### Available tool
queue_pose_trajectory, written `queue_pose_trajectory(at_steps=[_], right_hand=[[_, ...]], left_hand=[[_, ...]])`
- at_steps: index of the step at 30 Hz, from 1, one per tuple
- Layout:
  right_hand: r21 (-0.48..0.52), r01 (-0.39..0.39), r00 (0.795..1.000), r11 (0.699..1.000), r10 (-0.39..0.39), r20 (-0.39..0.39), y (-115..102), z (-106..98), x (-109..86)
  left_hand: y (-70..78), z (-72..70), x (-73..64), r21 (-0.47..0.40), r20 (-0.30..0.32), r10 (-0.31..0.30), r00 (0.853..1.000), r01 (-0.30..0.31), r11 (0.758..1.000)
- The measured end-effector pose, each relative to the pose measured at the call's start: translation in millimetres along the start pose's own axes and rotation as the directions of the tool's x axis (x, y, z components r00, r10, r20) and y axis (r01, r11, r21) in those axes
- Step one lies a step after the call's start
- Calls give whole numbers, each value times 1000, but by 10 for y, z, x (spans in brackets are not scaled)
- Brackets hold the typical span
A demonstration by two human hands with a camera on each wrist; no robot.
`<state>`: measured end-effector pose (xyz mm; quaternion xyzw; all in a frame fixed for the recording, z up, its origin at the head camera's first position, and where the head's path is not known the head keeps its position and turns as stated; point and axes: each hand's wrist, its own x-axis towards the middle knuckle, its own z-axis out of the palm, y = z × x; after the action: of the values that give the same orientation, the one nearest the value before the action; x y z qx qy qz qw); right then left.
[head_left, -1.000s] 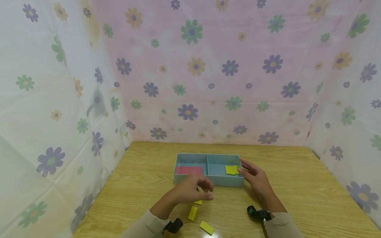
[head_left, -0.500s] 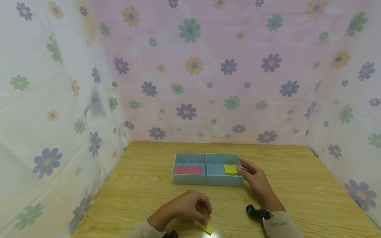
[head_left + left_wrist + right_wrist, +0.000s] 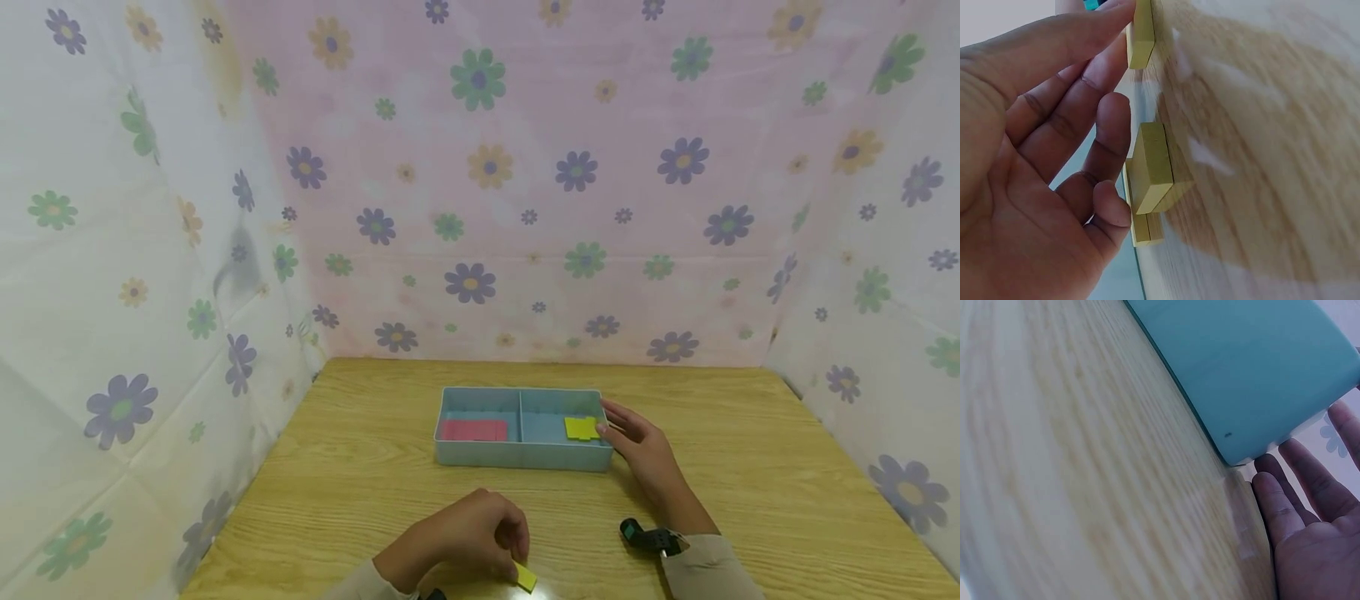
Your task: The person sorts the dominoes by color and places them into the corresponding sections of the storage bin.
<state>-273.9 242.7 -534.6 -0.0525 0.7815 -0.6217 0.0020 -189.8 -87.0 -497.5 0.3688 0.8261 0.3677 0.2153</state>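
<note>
In the head view my left hand [image 3: 480,533] is low over the table's front, its thumb and index finger pinching the end of a flat yellow rectangular block [image 3: 527,577]. The left wrist view has that block [image 3: 1142,44] at the fingertips. More yellow blocks [image 3: 1155,165] stand beside the other curled fingers there; the hand hides them from the head camera. My right hand [image 3: 651,458] holds the right end of a light-blue two-compartment box [image 3: 525,457], thumb over the rim and fingers along the outside. Its fingers touch the box's end wall [image 3: 1254,375] in the right wrist view.
Pink pieces [image 3: 475,430] lie in the box's left compartment, and several yellow blocks [image 3: 581,428] lie in the right one. The wood-grain table [image 3: 360,467] is enclosed by flower-patterned cloth [image 3: 525,208] at the back and sides.
My left hand has come down from beside the box toward the table's front edge and now pinches a yellow block. My right hand stays at the box's right end.
</note>
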Motion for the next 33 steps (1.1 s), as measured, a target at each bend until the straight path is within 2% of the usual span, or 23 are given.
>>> queue_pose_trajectory(at_steps=[5,12,20,27,33], right_hand=[[-6,-8,1000,1000,8,-3,8,1,4],[-6,-7,1000,1000,7,-4,-4,-6,-13],[4,2,1000,1000,-2,-2,-17,-5,-13],[12,-2,1000,1000,2,-2,-16,4,-6],[25,12,1000,1000,-12,3,-30,1,-15]], left_hand=[[-15,-5,16,25,-19,-12,1000,12,1000],[-9,-23,70,86,-50,1,999,3,996],[-25,-31,150,72,-68,-24,997,28,997],[-48,-40,219,15,-84,-61,995,63,998],[-45,-57,265,28,-118,-70,991,74,997]])
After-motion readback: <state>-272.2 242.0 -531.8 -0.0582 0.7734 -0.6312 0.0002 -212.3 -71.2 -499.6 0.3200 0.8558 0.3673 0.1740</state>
